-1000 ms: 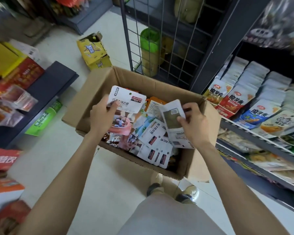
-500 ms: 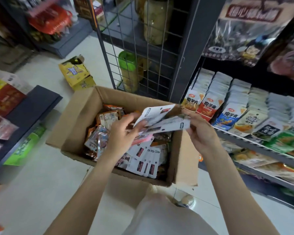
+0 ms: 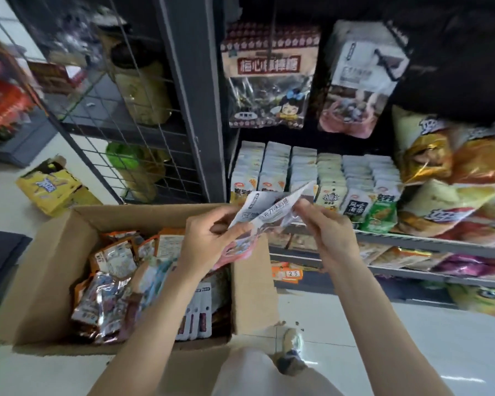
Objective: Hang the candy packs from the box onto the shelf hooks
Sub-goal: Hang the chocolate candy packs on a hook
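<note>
Holding candy packs (image 3: 272, 212) between both hands above the box's (image 3: 40, 270) far right corner: left hand (image 3: 209, 238) is gripping the lower pink ends, right hand (image 3: 323, 232) is pinching the white header cards, below hanging packs (image 3: 269, 78).

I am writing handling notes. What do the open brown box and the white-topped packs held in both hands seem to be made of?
Open brown box: corrugated cardboard, matte, by its stiff flaps and raw edges. White-topped packs: probably thin plastic film, slightly glossy; they bend and crease between the left hand and right hand.
</note>
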